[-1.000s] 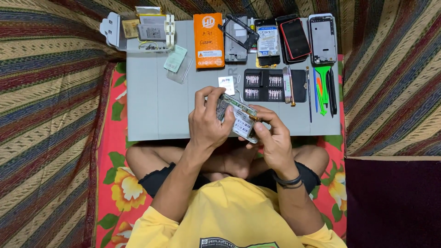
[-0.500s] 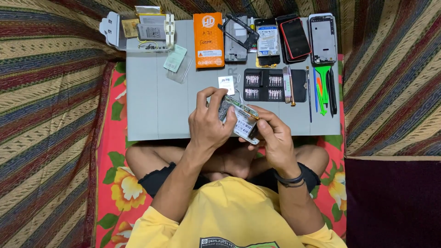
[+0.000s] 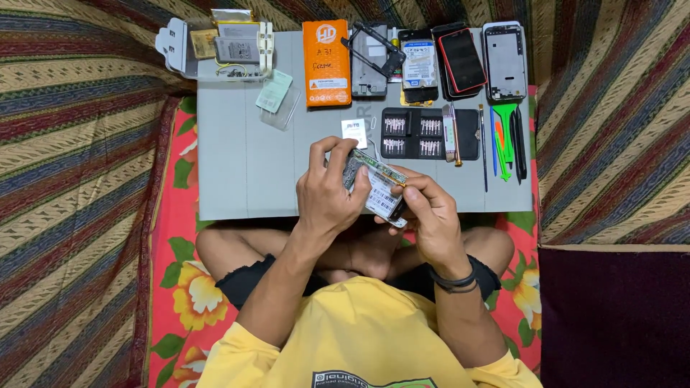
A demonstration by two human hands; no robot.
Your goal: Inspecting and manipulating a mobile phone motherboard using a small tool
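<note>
Little has shifted in the last second: the left hand [image 3: 329, 194] keeps its grasp on the opened phone [image 3: 374, 188], held just above the grey bench [image 3: 244, 165]; the right hand [image 3: 424, 208] pinches its lower edge, fingertips nudged slightly. White barcode label faces up. Orange rectangular package [image 3: 326, 63] lies at the bench's far edge; small white tag [image 3: 353, 133] near the black bit case [image 3: 430, 134].

A flat grey worktop [image 3: 244, 172] lies low, seen from above. Beneath and around it spreads a striped cloth [image 3: 79, 158] in bands of maroon, tan, blue and green, reaching past the worktop's left, far and right edges. Along the near edge lies a red fabric with large yellow flowers and green leaves [image 3: 176, 287]. A dark maroon surface [image 3: 614, 320] fills the space beyond the near right corner. Light is even and soft.
</note>
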